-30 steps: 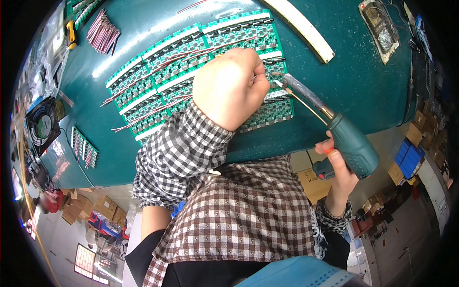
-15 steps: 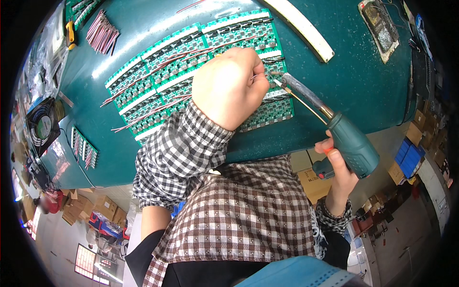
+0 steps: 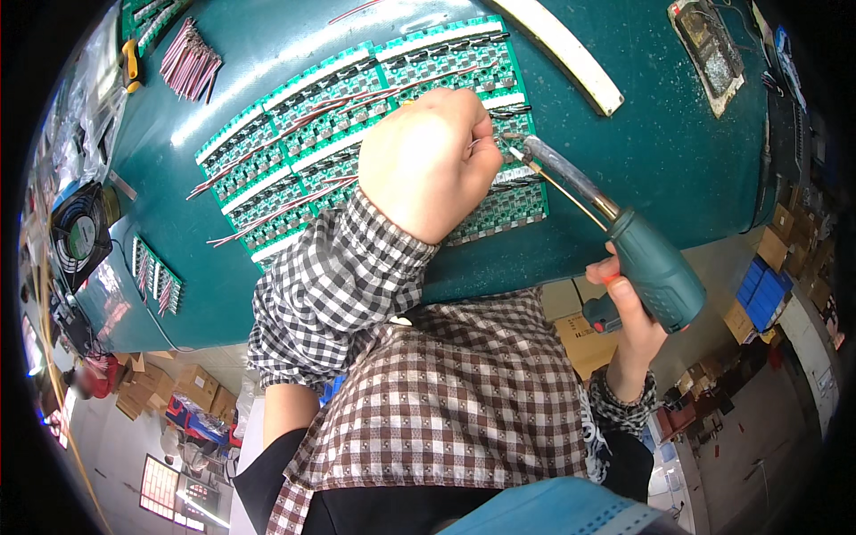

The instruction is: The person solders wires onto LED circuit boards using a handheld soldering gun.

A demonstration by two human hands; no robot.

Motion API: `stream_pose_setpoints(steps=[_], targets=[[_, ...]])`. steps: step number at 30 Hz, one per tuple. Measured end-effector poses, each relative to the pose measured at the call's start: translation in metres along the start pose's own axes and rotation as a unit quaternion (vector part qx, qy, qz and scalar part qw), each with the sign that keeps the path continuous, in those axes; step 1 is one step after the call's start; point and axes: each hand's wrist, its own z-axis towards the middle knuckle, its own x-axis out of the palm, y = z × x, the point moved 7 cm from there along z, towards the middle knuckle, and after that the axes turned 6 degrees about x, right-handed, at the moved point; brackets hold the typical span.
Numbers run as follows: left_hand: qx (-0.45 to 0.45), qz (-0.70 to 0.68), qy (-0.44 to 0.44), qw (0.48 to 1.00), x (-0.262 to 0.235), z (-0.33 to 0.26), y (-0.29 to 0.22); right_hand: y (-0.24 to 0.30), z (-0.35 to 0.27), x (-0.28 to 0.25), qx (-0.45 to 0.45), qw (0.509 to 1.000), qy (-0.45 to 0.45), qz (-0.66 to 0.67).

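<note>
Head view shows the left hand (image 3: 428, 165) curled into a loose fist over the panel of green circuit boards (image 3: 357, 134), its fingertips pinching a thin wire (image 3: 486, 143) at the panel's right end. The right hand (image 3: 629, 312) grips the teal handle of a soldering iron (image 3: 615, 241) just off the bench's near edge; the iron's tip points at the pinched wire and sits just beside the left fingertips. The panel lies in the middle of the dark green bench (image 3: 660, 152), with red wires trailing off its left side. A bundle of red wires (image 3: 189, 67) lies near the far left corner, a white strip (image 3: 562, 53) toward the far edge, a small fan (image 3: 80, 236) at the left edge.
</note>
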Motion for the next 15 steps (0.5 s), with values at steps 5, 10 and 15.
stream_pose_setpoints(steps=[5,10,15], targets=[[0.001,0.003,0.003,1.000,0.0003,0.0003,0.0001,0.0010,-0.0003,0.0006,0.001,1.000,0.002,-0.007],[0.003,0.003,0.003,1.000,0.0008,0.0001,-0.0004,0.0001,-0.0008,-0.0004,0.010,1.000,-0.004,-0.010],[0.002,0.005,0.003,1.000,0.0004,-0.0002,-0.0007,-0.0006,-0.0004,-0.0009,0.002,1.000,0.006,-0.022]])
